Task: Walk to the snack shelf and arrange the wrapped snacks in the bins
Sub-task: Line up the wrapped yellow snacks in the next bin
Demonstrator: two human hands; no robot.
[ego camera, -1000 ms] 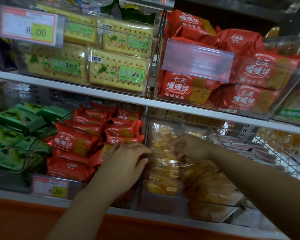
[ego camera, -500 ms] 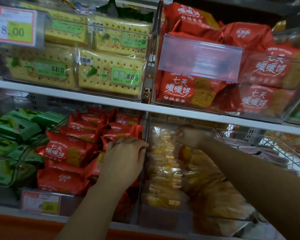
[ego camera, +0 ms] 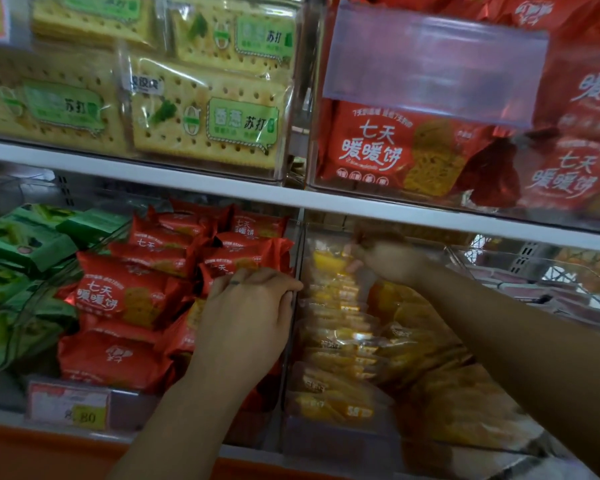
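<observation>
On the lower shelf, a clear bin holds several yellow clear-wrapped snacks lined up in a row. My right hand reaches to the back of this bin under the upper shelf and pinches a yellow snack; that area is blurred. The bin to the left is piled with red wrapped snacks. My left hand straddles the clear wall between the two bins. Its fingers curl down on the red side, and its thumb lies on the yellow side.
The white shelf edge runs just above my hands. Above it stand bins of soda crackers and red packets behind a blank label holder. Green packets fill the left bin and pink packets the right one. A price tag hangs at the front.
My right hand has moved up and back, from the middle of the yellow row to the rear of the bin. My left hand shifted from the red packets onto the bin wall.
</observation>
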